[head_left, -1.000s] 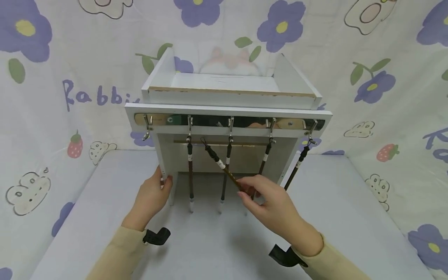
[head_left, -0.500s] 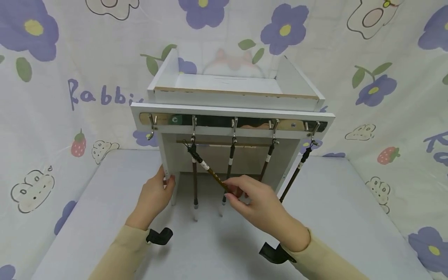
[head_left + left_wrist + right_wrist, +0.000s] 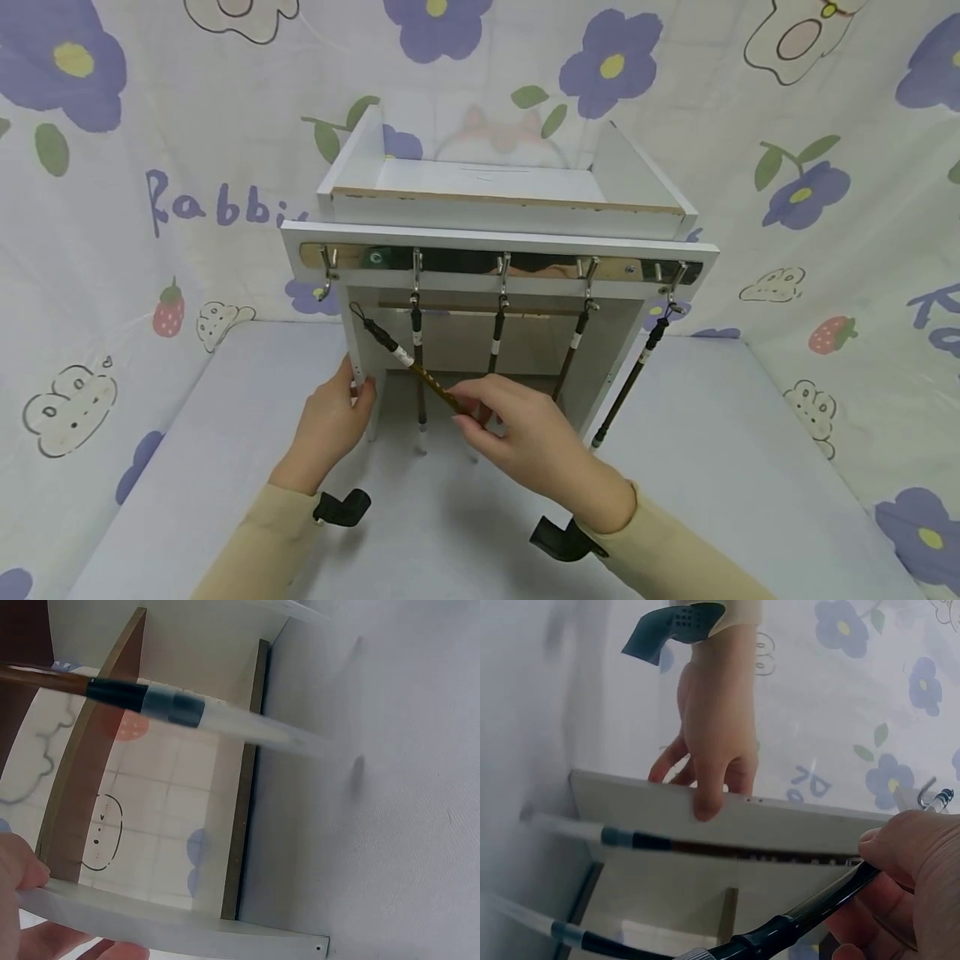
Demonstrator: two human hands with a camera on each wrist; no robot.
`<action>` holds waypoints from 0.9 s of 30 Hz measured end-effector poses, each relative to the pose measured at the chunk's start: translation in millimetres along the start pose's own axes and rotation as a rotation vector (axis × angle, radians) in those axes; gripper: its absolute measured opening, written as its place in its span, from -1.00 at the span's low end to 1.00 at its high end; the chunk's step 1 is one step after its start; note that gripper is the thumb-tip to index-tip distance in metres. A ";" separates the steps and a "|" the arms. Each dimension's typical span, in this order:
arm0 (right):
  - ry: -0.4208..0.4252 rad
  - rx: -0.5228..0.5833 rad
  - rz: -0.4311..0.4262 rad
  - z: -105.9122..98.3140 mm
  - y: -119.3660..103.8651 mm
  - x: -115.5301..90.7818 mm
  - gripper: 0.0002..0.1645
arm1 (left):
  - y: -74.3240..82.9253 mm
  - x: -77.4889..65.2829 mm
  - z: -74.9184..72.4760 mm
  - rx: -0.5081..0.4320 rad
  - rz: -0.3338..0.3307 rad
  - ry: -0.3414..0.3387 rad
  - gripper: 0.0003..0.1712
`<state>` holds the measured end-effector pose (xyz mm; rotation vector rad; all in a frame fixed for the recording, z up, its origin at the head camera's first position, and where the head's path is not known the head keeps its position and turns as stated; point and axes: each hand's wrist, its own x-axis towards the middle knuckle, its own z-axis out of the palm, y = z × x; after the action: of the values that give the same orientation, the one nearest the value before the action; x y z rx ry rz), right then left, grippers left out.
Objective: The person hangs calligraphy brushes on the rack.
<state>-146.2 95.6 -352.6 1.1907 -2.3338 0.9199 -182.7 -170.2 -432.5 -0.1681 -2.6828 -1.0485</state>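
My right hand point(image 3: 517, 442) pinches a calligraphy brush point(image 3: 420, 377) by its brown handle, with its looped end tilted up to the left. That loop is below and slightly right of the leftmost hook point(image 3: 326, 275). In the right wrist view the held brush point(image 3: 810, 911) shows its dark glossy end under my thumb. My left hand point(image 3: 322, 429) grips the left side panel point(image 3: 630, 799) of a white rack, thumb on the inner face and fingers outside. Several brushes hang by their loops from the other hooks, among them a brush point(image 3: 417, 392) behind the held one.
A metal hook strip point(image 3: 480, 260) runs along the rack's front board point(image 3: 525, 237). Above it is a white open-topped shelf point(image 3: 487, 177). The rack stands on a white tabletop point(image 3: 720, 467), before a flower-printed backdrop point(image 3: 750, 208). Clear caps point(image 3: 262, 735) cover the hanging brush tips.
My right hand has carried the brush leftward, past the hanging brushes, bringing its loop near the leftmost hook. The left hand keeps its hold on the side panel. The view has shifted slightly.
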 end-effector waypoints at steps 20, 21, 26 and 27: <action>-0.024 0.023 -0.004 11.6 -11.4 23.2 -0.72 | -4.0 1.3 1.5 0.017 -0.036 -0.014 -0.41; -0.026 0.023 -0.003 11.9 -11.4 23.6 -0.72 | -4.3 1.5 1.8 0.018 -0.037 -0.014 -0.41; -0.026 0.025 0.001 12.7 -11.5 25.2 -0.71 | -5.2 2.4 2.8 0.020 -0.029 -0.007 -0.44; -0.025 0.025 0.002 12.8 -11.5 25.5 -0.70 | -5.4 2.6 3.1 0.022 -0.027 -0.005 -0.45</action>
<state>-151.8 67.0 -342.7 1.2169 -2.3503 0.9420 -186.8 -172.0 -437.5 -0.1307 -2.7072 -1.0275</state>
